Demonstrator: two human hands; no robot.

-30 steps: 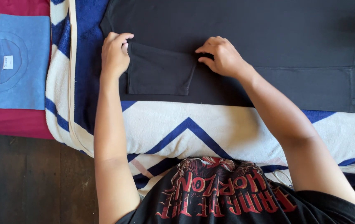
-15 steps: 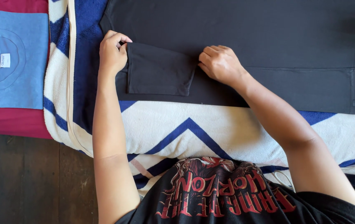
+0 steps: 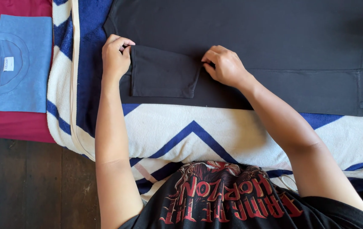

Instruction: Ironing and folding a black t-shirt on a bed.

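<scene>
Lying flat across a blue-and-white zigzag blanket (image 3: 198, 135), a black T-shirt (image 3: 253, 38) is seen spread wide, reaching from the left hand almost to the right edge of the view. Its short sleeve (image 3: 162, 72) is folded inward over the body of the shirt, forming a dark rectangle between the two hands.

The left hand (image 3: 114, 59) is placed at the left edge of the folded sleeve, with the fingers curled and the fingertips (image 3: 126, 42) closed on the cloth at the sleeve's upper left corner; the grip is nearly closed, and the sleeve's edge is pinched within it. The right hand (image 3: 226, 65) is set at the right edge of the sleeve, knuckles raised and fingers bent down onto the fabric; the fingertips are pressed on or pinched at the sleeve's upper right corner, though which of the two cannot be told, since they are hidden beneath the hand.

A light blue T-shirt (image 3: 22, 63), folded into a neat rectangle with its collar at the top, is laid well apart to the left, on a red cloth (image 3: 16, 125). Dark wooden floorboards (image 3: 29, 186) are shown below the red cloth. A black printed shirt (image 3: 228, 199) worn by the person is visible at the bottom of the view.
</scene>
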